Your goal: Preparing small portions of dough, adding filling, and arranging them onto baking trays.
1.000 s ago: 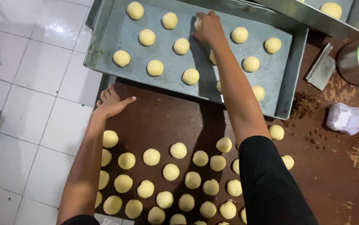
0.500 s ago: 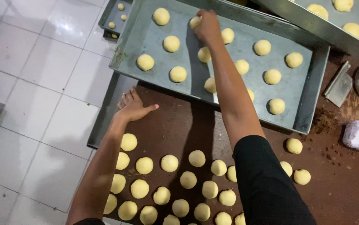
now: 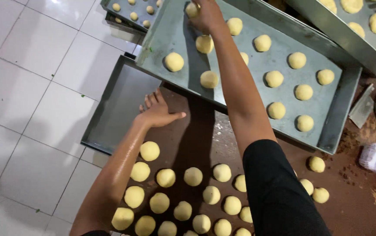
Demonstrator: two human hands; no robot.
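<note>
Nearest, smooth pale-yellow dough balls (image 3: 167, 178) sit in loose rows on a brown, crumb-dusted table (image 3: 354, 205), and the left hand (image 3: 158, 112) lies flat beside them, fingers spread and holding nothing, next to an empty grey metal tray (image 3: 118, 105) jutting over the white tiled floor (image 3: 26, 87). Farther off, the right hand (image 3: 206, 15) pinches one dough ball (image 3: 192, 9) at the far rim of a dull steel baking tray (image 3: 249, 65), whose near-left part has open room.

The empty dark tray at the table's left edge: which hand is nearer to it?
Left. The left hand rests flat on the brown table right beside the empty dark tray; the right hand is far up on the grey baking tray, holding a dough ball.
</note>
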